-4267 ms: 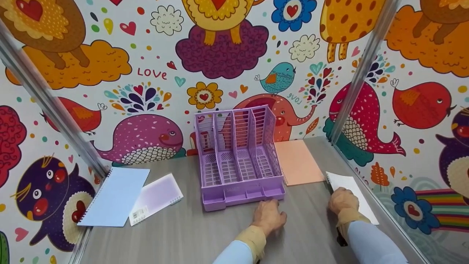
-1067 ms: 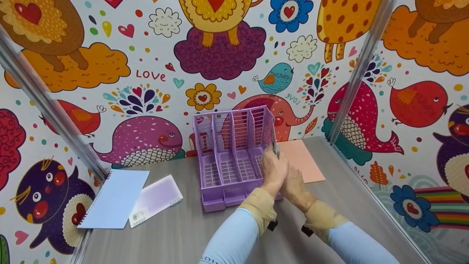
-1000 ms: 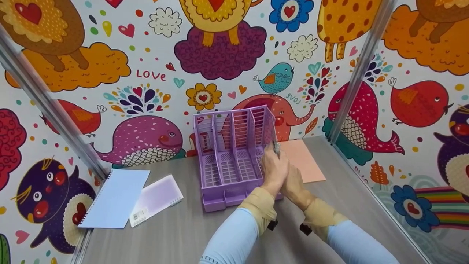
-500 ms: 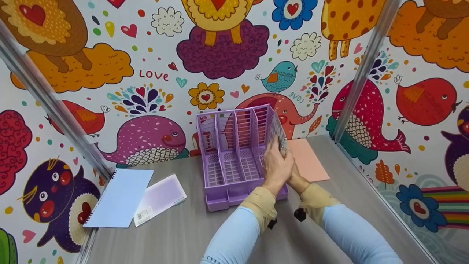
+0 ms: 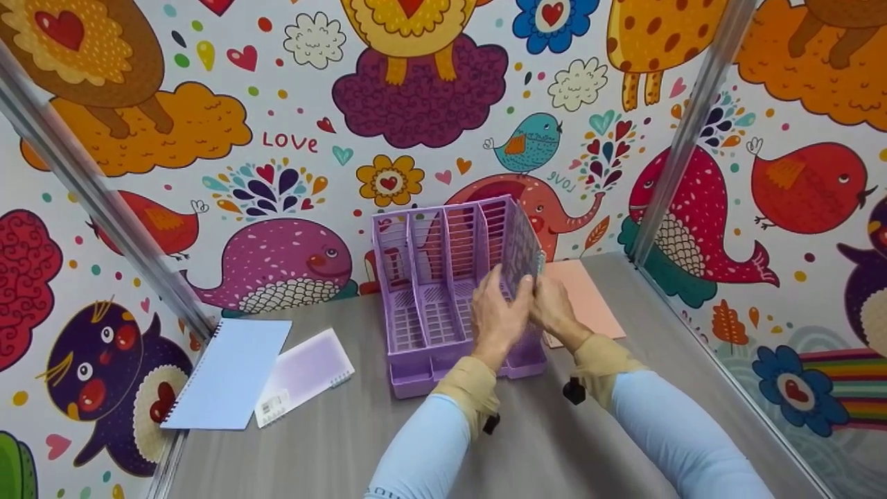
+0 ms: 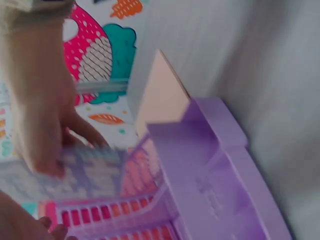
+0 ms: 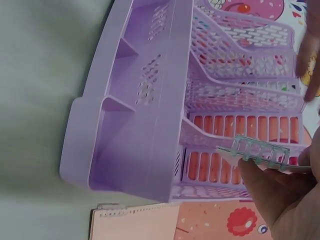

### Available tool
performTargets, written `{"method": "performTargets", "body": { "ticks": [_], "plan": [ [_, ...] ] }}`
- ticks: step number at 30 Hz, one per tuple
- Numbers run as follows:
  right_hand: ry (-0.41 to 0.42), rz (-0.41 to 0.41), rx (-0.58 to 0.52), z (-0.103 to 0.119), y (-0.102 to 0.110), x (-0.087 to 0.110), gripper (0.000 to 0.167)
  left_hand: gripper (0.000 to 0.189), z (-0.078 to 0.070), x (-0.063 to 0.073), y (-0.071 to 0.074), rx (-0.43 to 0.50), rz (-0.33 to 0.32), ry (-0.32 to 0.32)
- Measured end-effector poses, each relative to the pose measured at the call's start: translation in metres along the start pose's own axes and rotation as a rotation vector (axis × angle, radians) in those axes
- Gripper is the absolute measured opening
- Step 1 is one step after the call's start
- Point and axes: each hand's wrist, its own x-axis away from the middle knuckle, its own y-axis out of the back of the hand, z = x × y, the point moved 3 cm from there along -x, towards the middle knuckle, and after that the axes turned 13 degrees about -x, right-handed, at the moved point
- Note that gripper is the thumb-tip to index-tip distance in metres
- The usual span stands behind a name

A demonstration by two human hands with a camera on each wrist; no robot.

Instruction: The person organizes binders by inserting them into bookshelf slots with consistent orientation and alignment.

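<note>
A purple plastic file rack (image 5: 429, 371) with several upright slots stands against the back wall. My right hand (image 5: 556, 305) pinches a small spiral notebook (image 5: 524, 246) with a grey patterned cover, upright at the rack's rightmost slot. In the right wrist view, thumb and fingers hold the notebook near its clear ring binding (image 7: 260, 150); how far down it sits is hard to tell. My left hand (image 5: 497, 312) is just left of it, over the rack's front, fingers extended and holding nothing. In the left wrist view, the notebook's cover (image 6: 92, 172) is blurred.
A peach notebook (image 5: 589, 298) lies right of the rack, partly behind the right hand. On the left lie a light blue spiral notebook (image 5: 229, 374) and a white-and-purple notebook (image 5: 308, 378), overlapping. Patterned wall panels (image 5: 298, 90) enclose the grey table (image 5: 291, 457).
The small notebook, flat on the table's right side at first, is now upright at the rack's right slot. Both hands were on it; the left has since let go and moved left.
</note>
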Motion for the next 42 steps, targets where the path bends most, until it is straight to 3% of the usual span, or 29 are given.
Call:
{"method": "performTargets", "body": {
  "ticks": [3, 11, 17, 22, 24, 27, 31, 35, 42],
  "plan": [
    [-0.072, -0.001, -0.012, 0.01, 0.003, -0.001, 0.023, 0.065, 0.021, -0.004, 0.006, -0.052, -0.039, 0.028],
    [-0.181, 0.015, -0.026, -0.009, 0.003, -0.003, 0.037, 0.062, 0.1, -0.007, 0.022, -0.213, -0.116, 0.157],
    [-0.208, 0.009, -0.033, -0.02, 0.002, -0.005, 0.039, 0.072, 0.154, -0.003, 0.043, -0.265, -0.133, 0.388],
    [-0.201, -0.002, -0.029, -0.029, -0.001, -0.007, 0.038, 0.081, 0.189, -0.002, 0.057, -0.17, -0.111, 0.562],
    [-0.192, 0.001, -0.021, -0.031, -0.003, -0.008, 0.038, 0.079, 0.21, -0.002, 0.056, -0.101, -0.105, 0.605],
    [-0.19, 0.012, -0.012, -0.034, -0.006, -0.009, 0.038, 0.072, 0.257, -0.006, 0.039, -0.04, -0.097, 0.642],
    [-0.181, 0.02, 0.009, -0.038, -0.009, -0.013, 0.039, 0.053, 0.31, -0.013, 0.015, -0.045, -0.097, 0.626],
    [-0.145, 0.023, 0.046, -0.041, -0.009, -0.016, 0.038, 0.045, 0.325, -0.016, 0.008, -0.05, -0.093, 0.564],
    [-0.16, 0.052, 0.105, -0.05, -0.007, -0.019, 0.038, 0.056, 0.318, -0.009, 0.005, -0.09, 0.007, 0.539]
  ]
}}
